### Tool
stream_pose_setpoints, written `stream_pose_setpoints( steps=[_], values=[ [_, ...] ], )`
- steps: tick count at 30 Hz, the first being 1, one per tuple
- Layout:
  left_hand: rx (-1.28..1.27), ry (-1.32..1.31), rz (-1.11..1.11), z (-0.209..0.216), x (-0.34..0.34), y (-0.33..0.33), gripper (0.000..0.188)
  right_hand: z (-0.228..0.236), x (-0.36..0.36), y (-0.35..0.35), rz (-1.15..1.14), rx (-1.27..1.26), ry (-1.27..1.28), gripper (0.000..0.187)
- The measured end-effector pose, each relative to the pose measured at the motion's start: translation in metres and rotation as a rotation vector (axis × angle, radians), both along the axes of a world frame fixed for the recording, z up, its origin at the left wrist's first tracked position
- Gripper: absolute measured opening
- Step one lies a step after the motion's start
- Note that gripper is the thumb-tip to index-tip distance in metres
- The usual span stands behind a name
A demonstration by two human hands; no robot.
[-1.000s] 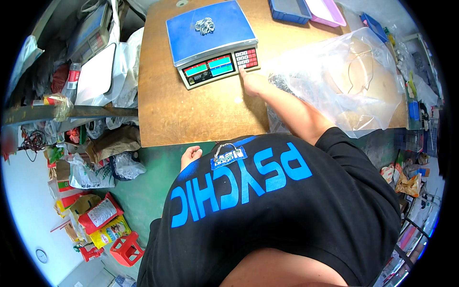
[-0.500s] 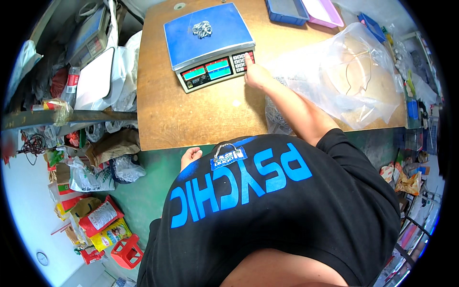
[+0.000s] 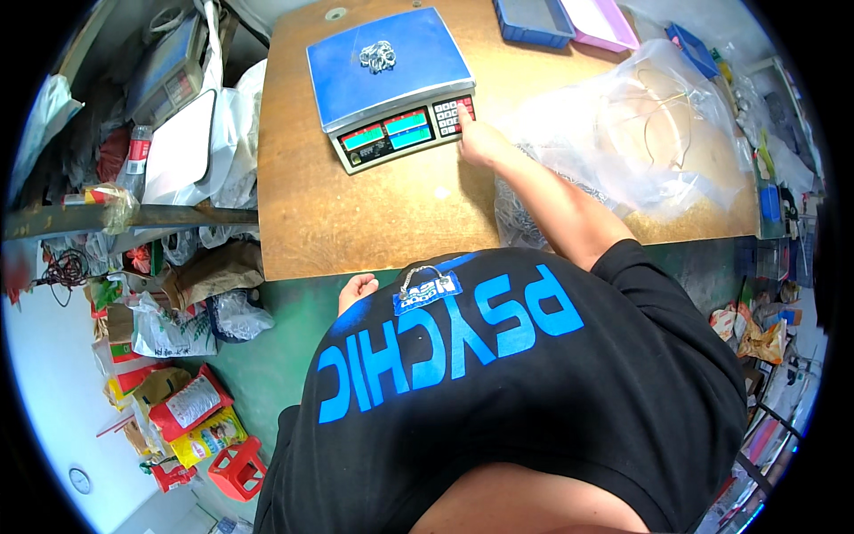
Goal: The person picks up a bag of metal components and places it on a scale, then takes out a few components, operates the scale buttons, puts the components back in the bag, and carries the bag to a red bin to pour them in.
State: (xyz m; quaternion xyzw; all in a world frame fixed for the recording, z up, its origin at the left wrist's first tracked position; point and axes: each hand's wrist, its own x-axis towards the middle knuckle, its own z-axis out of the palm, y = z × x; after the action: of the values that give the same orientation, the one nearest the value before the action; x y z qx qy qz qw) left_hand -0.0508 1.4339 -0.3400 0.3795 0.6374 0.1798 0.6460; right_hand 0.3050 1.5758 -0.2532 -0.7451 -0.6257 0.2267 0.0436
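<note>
Plainly, right hand (image 3: 481, 145) curled narrow, index finger (image 3: 463, 116) at scale keypad (image 3: 444, 118), metal rings (image 3: 378, 57) beyond, leftward.

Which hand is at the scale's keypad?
The right hand, stretched across the table to the keypad of the scale; the left hand is beside the black shirt, off the table.

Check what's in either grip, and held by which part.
Right hand: nothing visibly held, one finger at the keypad. Left hand: partly hidden, can't tell.
</note>
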Motion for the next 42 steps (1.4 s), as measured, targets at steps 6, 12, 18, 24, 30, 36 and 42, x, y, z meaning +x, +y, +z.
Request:
stream_pose_setpoints(
  steps=[6,12,18,24,30,36,42],
  values=[
    [0.036,-0.094,-0.084,-0.025,-0.006,0.005,0.029,0.006,-0.024,-0.043,0.162,0.042,0.062,0.06],
    [0.007,-0.053,-0.141,-0.047,-0.009,0.011,0.029,0.001,-0.013,-0.042,0.138,0.105,0.072,0.058],
    [-0.003,-0.085,-0.12,-0.018,0.005,0.01,0.029,0.002,-0.002,-0.027,0.067,0.053,0.052,0.059],
    [0.018,-0.116,-0.097,-0.005,0.005,0.006,0.028,0.0,0.0,-0.011,-0.017,0.019,0.074,0.063],
    [0.101,0.048,-0.016,0.036,0.021,-0.009,0.027,0.002,0.001,-0.012,0.023,-0.04,0.018,0.063],
    [0.1,0.04,-0.004,0.035,0.022,-0.008,0.027,-0.005,0.002,-0.011,0.019,0.013,0.038,0.063],
    [0.086,0.03,-0.009,0.039,0.024,-0.007,0.026,-0.008,0.004,-0.009,-0.011,0.035,0.072,0.063]
  ],
)
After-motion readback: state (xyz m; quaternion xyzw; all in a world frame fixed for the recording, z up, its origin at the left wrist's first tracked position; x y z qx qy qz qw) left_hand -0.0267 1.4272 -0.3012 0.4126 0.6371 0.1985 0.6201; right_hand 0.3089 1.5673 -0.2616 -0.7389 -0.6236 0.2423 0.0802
